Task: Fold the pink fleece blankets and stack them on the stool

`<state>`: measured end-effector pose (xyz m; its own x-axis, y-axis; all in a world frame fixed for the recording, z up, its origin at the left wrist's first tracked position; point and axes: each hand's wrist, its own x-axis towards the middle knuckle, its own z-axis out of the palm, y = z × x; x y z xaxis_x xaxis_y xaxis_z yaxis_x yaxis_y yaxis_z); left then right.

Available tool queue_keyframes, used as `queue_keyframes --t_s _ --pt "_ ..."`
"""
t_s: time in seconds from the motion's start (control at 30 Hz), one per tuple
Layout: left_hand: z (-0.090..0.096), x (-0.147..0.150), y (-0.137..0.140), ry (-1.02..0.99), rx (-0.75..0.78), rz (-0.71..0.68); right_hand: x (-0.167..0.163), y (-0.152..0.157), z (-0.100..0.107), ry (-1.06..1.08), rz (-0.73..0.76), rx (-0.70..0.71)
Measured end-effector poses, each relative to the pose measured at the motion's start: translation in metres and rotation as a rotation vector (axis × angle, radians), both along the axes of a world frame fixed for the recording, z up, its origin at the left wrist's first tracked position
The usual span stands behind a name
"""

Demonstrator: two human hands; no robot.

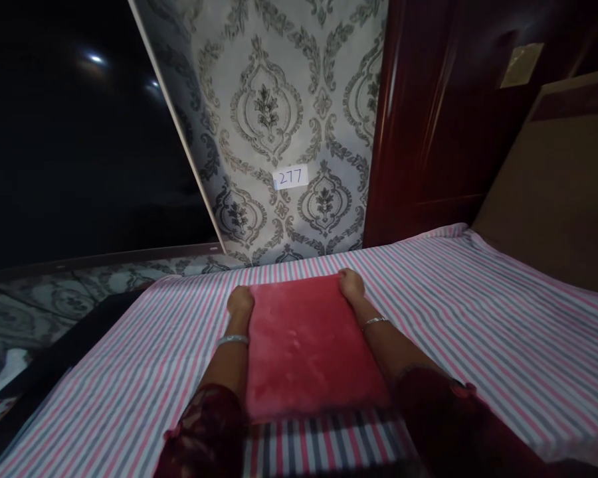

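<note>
A red plush cloth (303, 345), flat and roughly square, is spread in front of me above the striped sheet (179, 345). My left hand (240, 301) grips its far left corner with the fingers closed. At the far right corner my right hand (351, 285) is closed on the same cloth. Both arms reach forward along its sides. The near edge of the cloth is dark and blurred, and I cannot tell whether it touches the sheet. My fingertips are mostly hidden.
Behind the striped surface stands a patterned wall with a paper label (290, 177) marked 277. A large black screen (80, 146) is at the left. To the right are a dark red wooden panel (423, 133) and a brown cardboard-like board (558, 192).
</note>
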<state>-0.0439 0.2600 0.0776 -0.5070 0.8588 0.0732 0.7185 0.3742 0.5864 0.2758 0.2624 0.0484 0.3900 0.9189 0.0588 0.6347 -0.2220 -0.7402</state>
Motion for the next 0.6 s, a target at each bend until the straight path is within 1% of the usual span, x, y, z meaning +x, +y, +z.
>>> queue_keyframes --t_s 0.1,0.2,0.33,0.6 --pt "-0.003 -0.009 -0.005 -0.015 -0.031 0.102 0.002 -0.009 -0.009 0.011 -0.066 0.048" --pt "-0.003 -0.016 -0.007 -0.027 -0.054 0.144 0.003 -0.012 -0.011 0.033 -0.098 0.1" --pt "-0.001 -0.017 -0.007 -0.034 -0.062 0.117 0.002 -0.011 -0.012 0.07 -0.129 0.153" --pt "-0.002 -0.008 -0.012 0.003 -0.007 0.07 0.007 -0.004 -0.022 0.156 -0.168 0.228"
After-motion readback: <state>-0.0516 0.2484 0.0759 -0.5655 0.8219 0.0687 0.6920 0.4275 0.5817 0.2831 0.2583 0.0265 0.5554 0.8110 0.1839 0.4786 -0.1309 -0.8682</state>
